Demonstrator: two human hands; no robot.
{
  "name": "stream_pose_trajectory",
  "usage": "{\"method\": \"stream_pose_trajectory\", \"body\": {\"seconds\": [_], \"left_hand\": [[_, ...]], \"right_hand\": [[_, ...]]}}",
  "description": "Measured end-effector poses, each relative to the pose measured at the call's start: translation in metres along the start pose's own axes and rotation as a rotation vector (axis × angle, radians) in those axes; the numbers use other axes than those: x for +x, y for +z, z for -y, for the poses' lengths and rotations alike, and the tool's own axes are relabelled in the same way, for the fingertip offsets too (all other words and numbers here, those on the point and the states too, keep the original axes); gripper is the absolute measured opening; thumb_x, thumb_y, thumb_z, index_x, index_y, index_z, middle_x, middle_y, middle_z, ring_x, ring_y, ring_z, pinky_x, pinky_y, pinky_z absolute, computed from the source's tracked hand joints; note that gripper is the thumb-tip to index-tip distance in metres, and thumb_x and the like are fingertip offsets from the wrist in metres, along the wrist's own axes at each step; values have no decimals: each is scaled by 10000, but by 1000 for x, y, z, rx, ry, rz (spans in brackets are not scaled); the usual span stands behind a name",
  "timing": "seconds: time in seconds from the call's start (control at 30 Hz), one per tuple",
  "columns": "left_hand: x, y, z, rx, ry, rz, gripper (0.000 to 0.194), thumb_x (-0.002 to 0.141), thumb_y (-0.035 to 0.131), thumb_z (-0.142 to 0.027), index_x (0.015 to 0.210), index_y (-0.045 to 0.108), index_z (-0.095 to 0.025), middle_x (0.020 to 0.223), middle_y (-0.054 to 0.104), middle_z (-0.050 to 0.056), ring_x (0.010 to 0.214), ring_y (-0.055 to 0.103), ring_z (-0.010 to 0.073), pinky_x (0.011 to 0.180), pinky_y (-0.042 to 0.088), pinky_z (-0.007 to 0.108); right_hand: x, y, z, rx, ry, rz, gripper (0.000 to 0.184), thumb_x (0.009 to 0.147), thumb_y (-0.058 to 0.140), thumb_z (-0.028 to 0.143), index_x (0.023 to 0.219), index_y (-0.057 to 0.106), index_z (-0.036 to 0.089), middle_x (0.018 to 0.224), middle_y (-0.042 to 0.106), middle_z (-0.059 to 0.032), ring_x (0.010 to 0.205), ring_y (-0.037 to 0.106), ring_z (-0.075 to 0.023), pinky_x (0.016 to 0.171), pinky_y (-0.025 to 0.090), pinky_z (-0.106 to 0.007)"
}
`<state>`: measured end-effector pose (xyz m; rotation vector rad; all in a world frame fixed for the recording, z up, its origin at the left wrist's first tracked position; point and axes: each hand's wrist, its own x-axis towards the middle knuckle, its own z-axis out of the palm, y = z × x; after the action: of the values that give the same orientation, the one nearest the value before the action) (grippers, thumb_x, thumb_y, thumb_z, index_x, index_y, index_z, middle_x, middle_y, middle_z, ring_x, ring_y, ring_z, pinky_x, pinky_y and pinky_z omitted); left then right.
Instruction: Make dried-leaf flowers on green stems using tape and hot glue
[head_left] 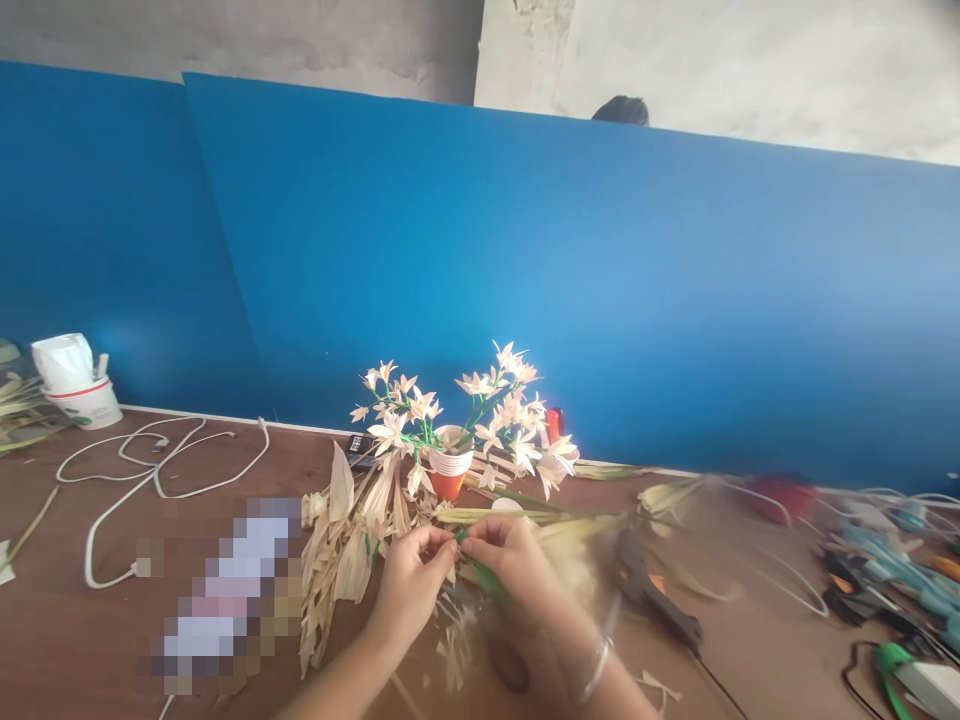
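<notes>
My left hand (pixel 412 580) and my right hand (pixel 514 560) meet at their fingertips over the table, both closed in a pinch. Between them is a narrow green strip (pixel 460 537), and more green shows below my right hand. Its exact kind is too small to tell. Just behind my hands, cream-coloured artificial flowers (pixel 517 415) on green stems stand in an orange and white paper cup (pixel 448 480). Dried corn husks (pixel 352 560) lie beside my left hand, and more pale husk lies by my right.
A black glue gun (pixel 652 590) lies right of my right hand. White cables (pixel 157 465) and a white tub (pixel 86 400) are at the left. Tangled cords and tools (pixel 885 590) crowd the right. A blue partition (pixel 480 260) rises behind the table; a person's head top (pixel 621 110) shows above it.
</notes>
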<state>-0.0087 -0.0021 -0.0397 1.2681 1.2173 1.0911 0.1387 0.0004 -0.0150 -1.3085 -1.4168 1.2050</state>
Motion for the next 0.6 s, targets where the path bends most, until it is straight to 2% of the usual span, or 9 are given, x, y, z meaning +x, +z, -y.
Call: {"method": "stream_pose_trajectory", "body": {"seconds": [0.2,0.3,0.37,0.43,0.5,0.53,0.6], "left_hand": [[0,1,0,-10,1,0,200,712,580,-350,734,626,-157,531,570,-24,505,494,130,504,379,222],[-3,-1,-4,-19,-8,14,232,697,588,-384,742,631,-161,541,570,-25,526,493,136,519,387,226],[-4,-2,-8,-19,-7,18,250,681,600,-401,739,644,-162,601,609,-5,576,519,150,551,403,234],[-5,-2,-11,-6,-17,9,247,668,606,-400,727,650,-164,628,629,7,600,532,160,568,406,240],[-6,-1,-12,2,-36,20,239,666,601,-396,704,647,-165,591,616,1,575,523,156,563,400,241],[-5,0,-12,-2,-46,30,238,666,595,-396,694,641,-165,554,596,-9,550,511,150,550,392,240],[-5,3,-12,-33,-73,38,231,643,603,-385,687,633,-161,539,588,-13,531,505,145,530,378,235]], "right_hand": [[3,6,-11,32,21,-21,144,670,651,271,622,612,141,544,536,29,503,442,-92,471,323,-208],[0,-2,-2,-103,10,-12,176,709,600,299,637,639,143,566,570,11,523,475,-112,487,349,-219],[-9,-22,7,-299,-38,-77,227,767,525,309,694,672,152,649,626,-16,606,541,-145,554,390,-236],[-24,-51,11,-567,-19,-241,239,788,463,245,854,682,179,820,672,-46,760,600,-184,683,425,-266],[-43,-82,6,-885,137,-487,274,756,457,183,949,651,190,912,665,-93,869,604,-233,762,416,-327],[-52,-95,0,-1024,240,-559,285,742,471,177,975,636,193,928,656,-119,907,597,-269,771,409,-367],[-66,-115,-17,-1206,382,-577,343,717,495,149,1038,601,209,953,645,-155,950,585,-318,773,394,-424]]}}
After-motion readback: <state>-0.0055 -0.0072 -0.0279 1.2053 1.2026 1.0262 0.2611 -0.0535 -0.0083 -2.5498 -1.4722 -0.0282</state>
